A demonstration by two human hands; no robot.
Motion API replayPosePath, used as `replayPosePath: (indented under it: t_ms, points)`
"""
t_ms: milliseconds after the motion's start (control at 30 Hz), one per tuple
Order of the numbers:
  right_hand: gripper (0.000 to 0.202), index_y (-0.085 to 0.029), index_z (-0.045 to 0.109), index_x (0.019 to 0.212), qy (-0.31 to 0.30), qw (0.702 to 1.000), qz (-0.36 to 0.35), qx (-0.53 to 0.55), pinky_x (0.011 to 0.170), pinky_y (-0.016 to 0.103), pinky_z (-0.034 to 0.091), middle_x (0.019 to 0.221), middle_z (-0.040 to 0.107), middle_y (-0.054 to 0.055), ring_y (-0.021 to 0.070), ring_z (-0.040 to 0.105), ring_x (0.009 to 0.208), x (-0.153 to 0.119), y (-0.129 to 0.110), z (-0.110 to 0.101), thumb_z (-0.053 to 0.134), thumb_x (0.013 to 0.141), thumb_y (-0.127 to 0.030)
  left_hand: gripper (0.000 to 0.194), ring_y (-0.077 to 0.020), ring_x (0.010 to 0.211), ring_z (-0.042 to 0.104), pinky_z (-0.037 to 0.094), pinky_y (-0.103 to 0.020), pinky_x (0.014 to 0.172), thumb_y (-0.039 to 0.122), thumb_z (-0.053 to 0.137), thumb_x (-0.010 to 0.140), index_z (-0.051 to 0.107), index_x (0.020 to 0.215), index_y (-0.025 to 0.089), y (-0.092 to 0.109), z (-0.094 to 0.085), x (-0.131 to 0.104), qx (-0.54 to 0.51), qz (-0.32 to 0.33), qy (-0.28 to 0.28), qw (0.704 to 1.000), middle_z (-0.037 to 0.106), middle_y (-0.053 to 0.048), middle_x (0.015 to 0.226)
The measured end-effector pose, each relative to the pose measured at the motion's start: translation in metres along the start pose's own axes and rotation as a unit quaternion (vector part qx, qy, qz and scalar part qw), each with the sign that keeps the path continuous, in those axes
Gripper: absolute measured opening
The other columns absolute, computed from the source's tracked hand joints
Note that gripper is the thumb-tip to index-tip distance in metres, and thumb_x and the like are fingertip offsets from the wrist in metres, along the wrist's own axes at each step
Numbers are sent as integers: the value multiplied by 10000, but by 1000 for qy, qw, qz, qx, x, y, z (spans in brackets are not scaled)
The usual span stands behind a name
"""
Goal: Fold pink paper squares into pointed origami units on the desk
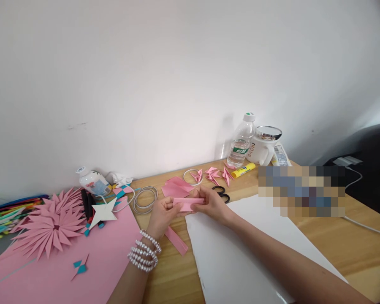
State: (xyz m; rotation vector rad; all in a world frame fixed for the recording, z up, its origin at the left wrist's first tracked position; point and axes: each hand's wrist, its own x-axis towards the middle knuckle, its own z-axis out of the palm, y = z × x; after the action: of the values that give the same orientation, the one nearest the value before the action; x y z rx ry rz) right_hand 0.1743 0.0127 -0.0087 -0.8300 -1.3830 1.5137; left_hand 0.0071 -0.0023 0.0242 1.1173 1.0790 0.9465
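Note:
Between my two hands is a folded strip of pink paper, held level above the table. My left hand, with a beaded bracelet wound round its wrist, pinches the strip's left end. The right end is pinched by my right hand. Just behind them lies a larger pink paper sheet. Another pink strip rests on the wood below my left hand. Black-handled scissors lie behind my right hand, their blades hidden.
White board covers the table's middle. Left are pink folded-paper flowers, a white paper star and wire coils. Along the wall stand a water bottle and white mug, near a yellow glue stick and small pink folded pieces.

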Motion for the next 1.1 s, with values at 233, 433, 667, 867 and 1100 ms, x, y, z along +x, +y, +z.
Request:
replayPosePath:
  t_ms: [233,433,667,867,1100]
  points:
    - [197,-168,467,715,-2,1000,17,15,560,234,424,610,538,-49,102,554,545,1,1,-1,628,607,-135,282,-193,659,650,513,-312,663,223,725,540,608,770,109,-2,5,-2,55,6,28,998,688,-53,677]
    - [215,-150,515,704,-3,998,52,33,592,253,444,627,548,-35,105,561,559,1,-2,1,682,583,-209,280,-139,584,613,479,-225,540,165,697,532,577,782,130,-4,12,-2,110,47,85,989,661,-14,663]
    - [238,-151,524,732,-6,997,61,52,578,245,443,638,572,-33,105,573,548,1,1,0,690,568,-197,267,-133,594,600,471,-218,525,103,627,544,551,799,133,-13,9,1,141,80,90,983,642,-10,692]
    - [267,-153,533,767,11,995,78,55,566,243,444,663,608,-22,106,575,535,2,-1,-2,687,550,-176,270,-176,659,642,521,-310,630,57,564,555,545,816,121,-13,9,2,28,33,68,997,670,-38,721]
    - [252,-158,550,756,38,994,82,55,564,233,436,662,591,-20,93,532,547,2,1,-6,686,548,-197,291,-228,858,629,480,-405,810,47,553,597,561,881,113,-2,3,-1,-148,-33,-16,988,682,-91,842]
